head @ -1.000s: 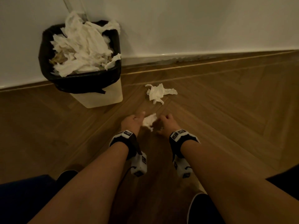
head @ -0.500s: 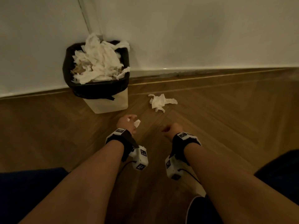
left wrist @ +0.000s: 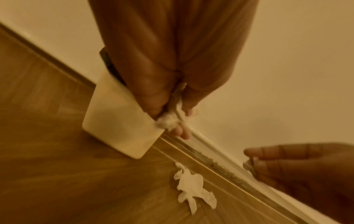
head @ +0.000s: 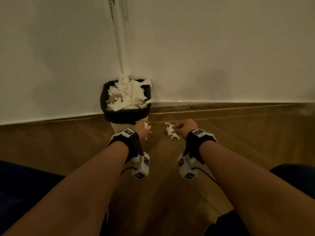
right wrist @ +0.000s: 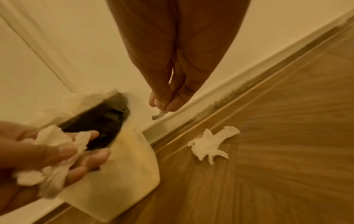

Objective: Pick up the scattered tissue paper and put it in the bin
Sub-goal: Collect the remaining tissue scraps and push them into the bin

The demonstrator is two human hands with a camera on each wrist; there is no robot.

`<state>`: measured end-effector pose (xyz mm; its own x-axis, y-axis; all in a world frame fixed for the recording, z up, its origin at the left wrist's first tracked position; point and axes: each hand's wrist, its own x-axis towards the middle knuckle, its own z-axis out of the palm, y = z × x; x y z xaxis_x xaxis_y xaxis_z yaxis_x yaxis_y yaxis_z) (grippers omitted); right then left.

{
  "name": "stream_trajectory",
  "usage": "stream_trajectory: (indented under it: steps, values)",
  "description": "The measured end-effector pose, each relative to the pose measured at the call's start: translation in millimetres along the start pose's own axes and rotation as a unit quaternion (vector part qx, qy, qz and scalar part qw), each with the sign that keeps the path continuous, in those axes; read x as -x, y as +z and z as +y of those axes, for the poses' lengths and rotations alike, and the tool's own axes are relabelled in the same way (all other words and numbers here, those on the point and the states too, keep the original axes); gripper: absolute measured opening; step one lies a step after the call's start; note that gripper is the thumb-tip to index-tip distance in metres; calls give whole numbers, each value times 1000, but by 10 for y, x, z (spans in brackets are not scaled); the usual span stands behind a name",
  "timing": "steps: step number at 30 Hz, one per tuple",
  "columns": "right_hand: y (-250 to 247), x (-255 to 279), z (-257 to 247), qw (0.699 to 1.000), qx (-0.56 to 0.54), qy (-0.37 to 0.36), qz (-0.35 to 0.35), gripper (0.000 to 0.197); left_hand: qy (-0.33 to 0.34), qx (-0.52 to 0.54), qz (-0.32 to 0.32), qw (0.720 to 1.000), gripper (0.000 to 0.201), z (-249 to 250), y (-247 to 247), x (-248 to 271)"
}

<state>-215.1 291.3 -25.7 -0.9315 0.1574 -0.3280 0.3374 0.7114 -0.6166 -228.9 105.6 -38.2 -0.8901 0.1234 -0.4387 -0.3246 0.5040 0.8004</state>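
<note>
Right now the left hand [head: 142,130] squeezes a wad of tissue [right wrist: 57,145] just in front of the bin [head: 126,114]. The right hand [head: 185,129] pinches a tiny scrap [right wrist: 160,115] between its fingertips. One more crumpled tissue [left wrist: 193,187] lies on the floor [head: 238,137] near the wall. That bin is heaped full, so new tissue may slide off the pile and fall back down.

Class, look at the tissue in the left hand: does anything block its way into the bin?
Nothing visible stands between the left hand, holding a crumpled tissue, and the bin. The bin's mouth is uncovered, though tissue paper is already heaped above the rim.
</note>
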Motion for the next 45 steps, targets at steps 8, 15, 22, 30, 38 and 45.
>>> stream_trajectory:
  steps: [8, 15, 22, 30, 38, 45]
  values:
    - [-142, -154, -940, 991, -63, -73, 89, 16, 81, 1, 29, 996, 29, 611, -756, 182]
    - [63, -420, -1521, 985, -109, -110, 74, 18, 157, -173, 234, 944, 32, 463, -1471, -208]
    - [268, -600, -1610, 988, 20, -147, 50, 13, 131, -283, 231, 922, 30, 150, -1449, -464]
    - [428, -531, -1589, 951, 249, -170, -65, 29, 149, -369, 225, 890, 24, 24, -1316, -488]
    - [413, -461, -1535, 930, 281, -229, -61, 31, 76, -387, 88, 915, 35, 135, -1282, -505]
    - [226, -364, -1294, 956, 158, -233, 83, 35, 97, -474, 79, 872, 34, 23, -1187, -430]
